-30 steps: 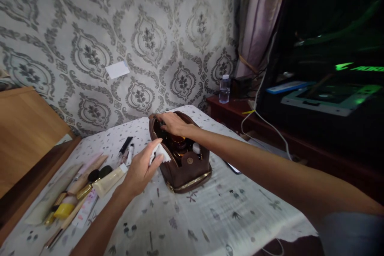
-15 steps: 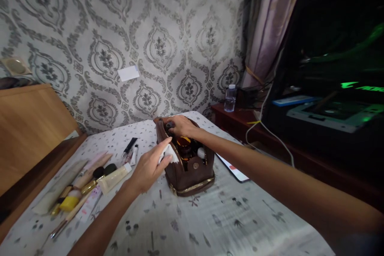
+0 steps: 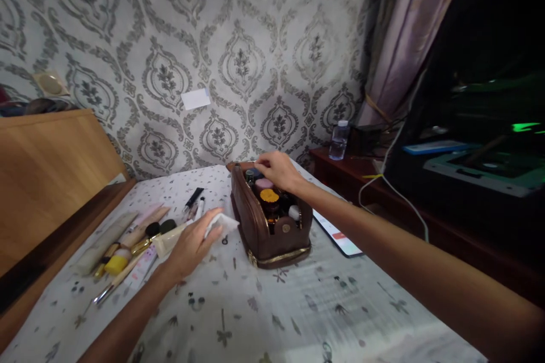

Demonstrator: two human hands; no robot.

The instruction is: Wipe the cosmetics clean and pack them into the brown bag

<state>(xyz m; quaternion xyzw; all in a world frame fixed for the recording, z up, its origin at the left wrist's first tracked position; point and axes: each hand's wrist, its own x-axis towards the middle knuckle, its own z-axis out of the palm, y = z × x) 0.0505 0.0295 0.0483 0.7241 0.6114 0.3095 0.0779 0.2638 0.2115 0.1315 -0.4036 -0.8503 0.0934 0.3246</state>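
A brown cosmetic bag [image 3: 259, 232] stands unzipped on the patterned bed sheet. Inside it are an amber jar [image 3: 269, 197], a pink-lidded jar [image 3: 264, 184], a small dark-capped bottle [image 3: 250, 176] and a white-capped item [image 3: 294, 212]. My right hand [image 3: 279, 170] is over the bag's far end, fingers curled together by the rim; whatever they grip is hidden. To the left of the bag, my left hand [image 3: 193, 247] is closed on a crumpled white tissue [image 3: 222, 223], above the sheet.
Left of my left hand lie several cosmetics, among them a cream tube [image 3: 164, 243], a yellow-capped bottle [image 3: 116, 264] and a black tube [image 3: 195, 197]. A phone or tablet [image 3: 340, 238] lies right of the bag. A water bottle [image 3: 339, 140] stands on the dark red table [image 3: 326, 159].
My left hand has drawn away from the bag to the left with the tissue. My right hand has risen from inside toward the far rim, leaving the dark-capped bottle in the bag. The view has shifted.
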